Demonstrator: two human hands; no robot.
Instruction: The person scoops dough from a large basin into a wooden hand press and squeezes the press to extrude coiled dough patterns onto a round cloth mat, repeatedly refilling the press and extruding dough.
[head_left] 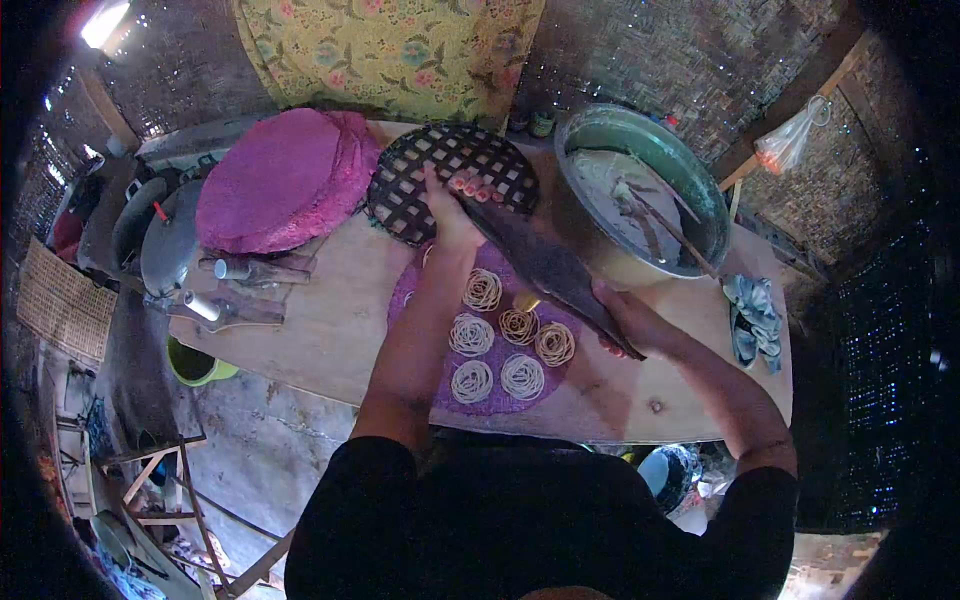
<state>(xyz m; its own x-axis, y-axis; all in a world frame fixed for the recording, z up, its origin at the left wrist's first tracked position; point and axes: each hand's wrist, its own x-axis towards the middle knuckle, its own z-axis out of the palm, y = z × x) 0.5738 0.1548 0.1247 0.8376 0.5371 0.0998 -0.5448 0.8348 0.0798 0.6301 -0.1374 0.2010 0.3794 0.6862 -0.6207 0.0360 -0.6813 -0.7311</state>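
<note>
My left hand (pixel 460 205) grips the upper left end of a long dark board (pixel 545 268), its fingers curled over the edge. The board's lower right end is in my right hand (pixel 625 315). Held tilted, the board hangs above a round purple mat (pixel 450 385). Several coiled noodle-like nests lie on the mat, some white (pixel 522 377), some yellowish (pixel 554 343). A small yellow piece (pixel 526 300) shows beside the board's lower edge. Behind my left hand is a round black lattice tray (pixel 400 180).
A stack of pink round mats (pixel 270 185) lies at the table's back left. A large metal basin (pixel 705 215) with pale paste and sticks stands back right. A bluish cloth (pixel 755 320) lies at the right edge, glass bottles (pixel 245 306) at the left.
</note>
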